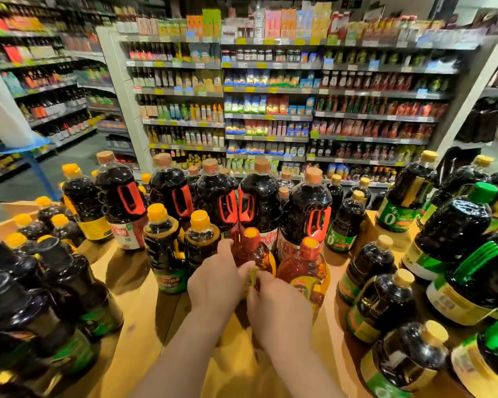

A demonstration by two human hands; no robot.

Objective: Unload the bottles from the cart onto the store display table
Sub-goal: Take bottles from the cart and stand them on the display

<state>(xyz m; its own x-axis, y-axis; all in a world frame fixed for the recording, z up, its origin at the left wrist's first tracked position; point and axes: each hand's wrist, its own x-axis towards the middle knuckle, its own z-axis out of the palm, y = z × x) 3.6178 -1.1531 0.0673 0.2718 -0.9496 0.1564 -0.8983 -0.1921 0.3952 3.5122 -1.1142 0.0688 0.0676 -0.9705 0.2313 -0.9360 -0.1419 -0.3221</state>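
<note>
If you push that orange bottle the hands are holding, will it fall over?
Probably not easily. The orange bottle looks full, so it is likely heavy and steady. It is tall with a narrow neck, so a push near the cap could tip it. Both the left hand and the right hand hold it, and a similar bottle stands close beside it.
</note>
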